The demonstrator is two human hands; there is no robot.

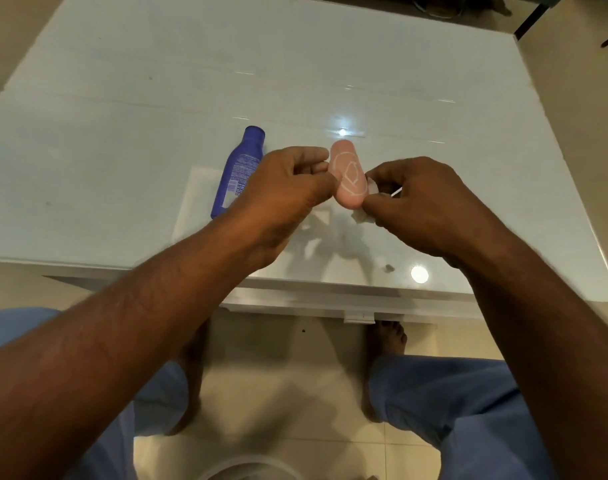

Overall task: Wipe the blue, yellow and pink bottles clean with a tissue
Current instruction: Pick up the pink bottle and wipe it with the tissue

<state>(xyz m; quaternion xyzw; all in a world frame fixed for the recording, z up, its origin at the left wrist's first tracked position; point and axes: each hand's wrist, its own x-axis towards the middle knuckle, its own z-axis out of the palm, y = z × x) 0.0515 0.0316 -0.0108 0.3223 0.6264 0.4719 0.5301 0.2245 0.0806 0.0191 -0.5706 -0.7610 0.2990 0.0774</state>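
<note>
While I look down through the head camera, I count two bottles in sight: one pink bottle [348, 174] and one blue bottle [237, 169]; a yellow one I cannot find in this view. The pink bottle is lifted above the surface [157, 98], held between my two hands, with a white line drawing on its face turned up toward me. My left hand [288, 188] grips it from its left side, fingers curled against its edge. My right hand [416, 199] pinches one crumpled white tissue [364, 209] against the bottle's right side, and bits of the tissue poke out between bottle and fingers; most of it is hidden inside the grip. The blue bottle lies on its side on the surface, cap pointing away from me, printed label up, and its near end passes behind my left wrist. The glossy white surface shows two bright light reflections and one small dark speck [389, 268] near its front edge. Below the edge I see two blue trouser legs, two bare feet on the beige tiled floor [288, 358], and a pale curved rim at the bottom, too cropped to identify
</note>
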